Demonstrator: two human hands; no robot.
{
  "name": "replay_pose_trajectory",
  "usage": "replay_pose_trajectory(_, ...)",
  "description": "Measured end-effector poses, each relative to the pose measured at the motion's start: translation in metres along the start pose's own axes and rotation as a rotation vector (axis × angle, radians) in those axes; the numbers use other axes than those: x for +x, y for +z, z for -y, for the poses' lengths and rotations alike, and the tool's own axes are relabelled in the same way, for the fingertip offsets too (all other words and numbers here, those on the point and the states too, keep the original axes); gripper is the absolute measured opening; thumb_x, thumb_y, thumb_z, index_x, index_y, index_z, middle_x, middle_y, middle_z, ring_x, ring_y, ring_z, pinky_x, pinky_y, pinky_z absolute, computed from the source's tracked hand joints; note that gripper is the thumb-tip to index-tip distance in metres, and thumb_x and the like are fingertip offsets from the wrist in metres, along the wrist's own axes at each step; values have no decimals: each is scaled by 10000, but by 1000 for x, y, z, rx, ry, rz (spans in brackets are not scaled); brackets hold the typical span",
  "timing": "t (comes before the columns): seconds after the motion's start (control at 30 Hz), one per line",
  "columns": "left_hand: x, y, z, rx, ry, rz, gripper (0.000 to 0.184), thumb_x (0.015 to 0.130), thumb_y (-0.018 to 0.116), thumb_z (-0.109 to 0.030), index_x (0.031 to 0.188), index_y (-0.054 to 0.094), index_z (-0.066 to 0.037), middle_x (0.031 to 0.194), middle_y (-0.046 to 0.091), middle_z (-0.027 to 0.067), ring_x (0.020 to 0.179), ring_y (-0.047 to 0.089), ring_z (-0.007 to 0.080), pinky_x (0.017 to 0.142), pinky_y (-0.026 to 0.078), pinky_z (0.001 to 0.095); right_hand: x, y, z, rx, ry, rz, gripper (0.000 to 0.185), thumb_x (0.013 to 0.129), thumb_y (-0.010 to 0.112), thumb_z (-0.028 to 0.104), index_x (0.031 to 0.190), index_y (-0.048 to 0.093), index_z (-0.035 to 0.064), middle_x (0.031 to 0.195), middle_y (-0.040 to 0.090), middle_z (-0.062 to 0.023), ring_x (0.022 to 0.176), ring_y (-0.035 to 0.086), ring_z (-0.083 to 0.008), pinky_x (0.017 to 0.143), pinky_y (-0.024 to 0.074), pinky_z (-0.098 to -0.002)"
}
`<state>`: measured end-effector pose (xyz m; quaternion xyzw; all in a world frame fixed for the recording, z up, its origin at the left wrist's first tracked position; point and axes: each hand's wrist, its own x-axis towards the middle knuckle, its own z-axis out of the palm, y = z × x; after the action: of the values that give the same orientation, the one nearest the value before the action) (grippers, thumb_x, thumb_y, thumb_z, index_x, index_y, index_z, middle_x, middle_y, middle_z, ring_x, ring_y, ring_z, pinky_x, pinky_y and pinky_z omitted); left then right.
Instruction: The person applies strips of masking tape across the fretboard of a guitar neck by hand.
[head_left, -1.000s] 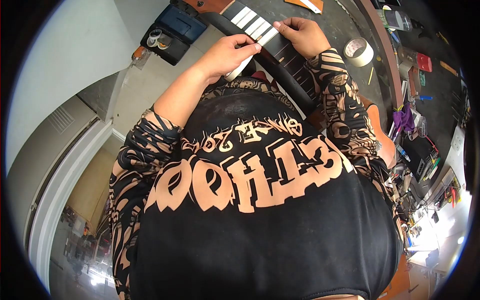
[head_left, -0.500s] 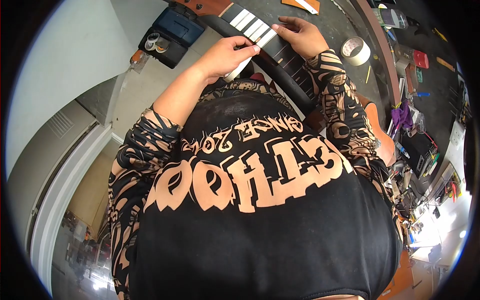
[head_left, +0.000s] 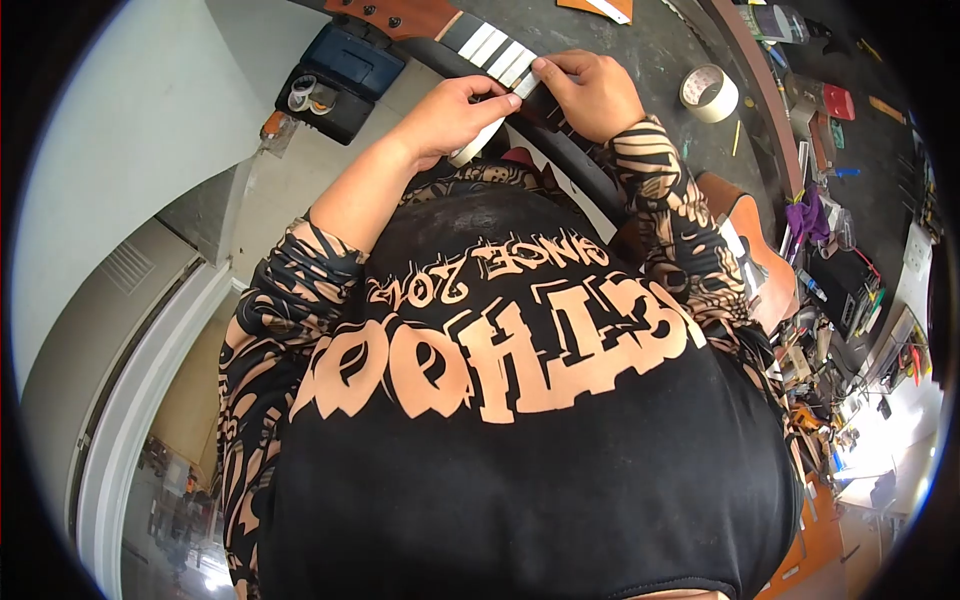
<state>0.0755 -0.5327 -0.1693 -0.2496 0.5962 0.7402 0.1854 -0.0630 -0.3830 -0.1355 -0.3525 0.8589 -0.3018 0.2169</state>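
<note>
A guitar neck with a dark fretboard [head_left: 565, 128] runs diagonally under both hands, and several white tape strips [head_left: 497, 56] lie across it near the headstock [head_left: 410, 14]. My left hand [head_left: 450, 118] is closed round a roll of white tape [head_left: 477, 143], its thumb tip at the near edge of the neck by the last strip. Across the neck, my right hand [head_left: 597, 95] has thumb and forefinger together at the far end of that strip. The fingers partly hide the strip's ends and the roll.
Another tape roll [head_left: 709, 93] rests on the dark workbench [head_left: 640, 50] at the right. An open blue-black case [head_left: 345, 75] is at upper left. A guitar body [head_left: 755, 245] shows beside my right sleeve, with many tools [head_left: 850, 290] beyond.
My right hand has shifted left along the neck and its fingers have closed at the strip's end. The neck appears slightly further up and left; my left hand has barely moved.
</note>
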Motion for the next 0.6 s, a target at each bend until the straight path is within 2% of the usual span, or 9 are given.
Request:
replay_pose_trajectory(0.03, 1, -1, 0, 19, 16, 5, 295, 922, 649, -252, 1041, 660, 17, 992, 673, 43, 919, 582, 89, 826, 451, 238, 2, -6, 1, 38, 78, 113, 341, 907, 579, 335, 953, 724, 30, 781, 682, -188, 740, 669, -359, 741, 524, -428)
replay_pose_trajectory(0.13, 2, 1, 1, 31, 55, 12, 290, 921, 652, -250, 1041, 658, 14, 985, 668, 33, 916, 575, 82, 817, 450, 235, 6, -16, 15, -59, 147, 249, 366, 931, 543, 331, 919, 706, 3, 705, 664, -194, 674, 660, -379, 709, 524, -441)
replay_pose_trajectory(0.2, 1, 1, -1, 26, 82, 1, 288, 922, 653, -249, 1043, 657, 12, 982, 664, 28, 914, 570, 79, 811, 449, 233, 1, -11, 14, -28, 132, 238, 380, 939, 523, 323, 882, 689, -14, 753, 664, -209, 732, 656, -384, 736, 512, -455)
replay_pose_trajectory(0.27, -3, 3, -3, 12, 61, -4, 294, 922, 653, -256, 1044, 656, 11, 976, 657, 25, 904, 565, 79, 798, 447, 233, -5, -1, 5, -162, -73, 82, 379, 944, 545, 326, 938, 668, -32, 846, 645, -233, 798, 626, -380, 729, 485, -429)
replay_pose_trajectory(0.33, -5, 4, -5, 16, 61, -10, 304, 922, 653, -266, 1040, 656, 14, 974, 657, 27, 895, 565, 81, 789, 447, 234, -9, 0, 7, -148, -42, 101, 383, 931, 565, 323, 930, 650, -51, 856, 638, -229, 822, 606, -393, 758, 475, -436)
replay_pose_trajectory(0.4, -6, 4, -6, 29, 60, -4, 299, 922, 649, -257, 1048, 655, 13, 986, 658, 32, 908, 568, 84, 804, 448, 239, -12, 3, 5, -162, -108, 32, 406, 877, 610, 367, 854, 664, -35, 871, 659, -222, 850, 622, -403, 769, 488, -464)
replay_pose_trajectory(0.47, -3, 5, -3, 36, 64, -12, 287, 921, 647, -244, 1052, 656, 11, 986, 663, 35, 908, 576, 87, 805, 455, 242, -14, 0, 4, -148, -77, 74, 461, 826, 659, 425, 861, 664, -35, 873, 656, -227, 857, 613, -407, 770, 487, -461)
replay_pose_trajectory(0.53, -3, 6, 0, -33, 79, 0, 262, 912, 646, -205, 1068, 664, 5, 976, 681, 45, 899, 603, 99, 796, 475, 249, -16, 3, 5, -170, -126, -16, 497, 791, 690, 451, 856, 659, -41, 866, 652, -233, 850, 612, -408, 780, 486, -458)
replay_pose_trajectory(0.6, 0, 5, 14, -141, 118, 50, 276, 900, 662, -199, 1092, 670, -1, 963, 690, 46, 876, 612, 100, 770, 484, 249, -15, 1, 5, -125, -48, 93, 525, 774, 708, 476, 873, 665, -37, 849, 648, -234, 846, 609, -403, 758, 483, -461)
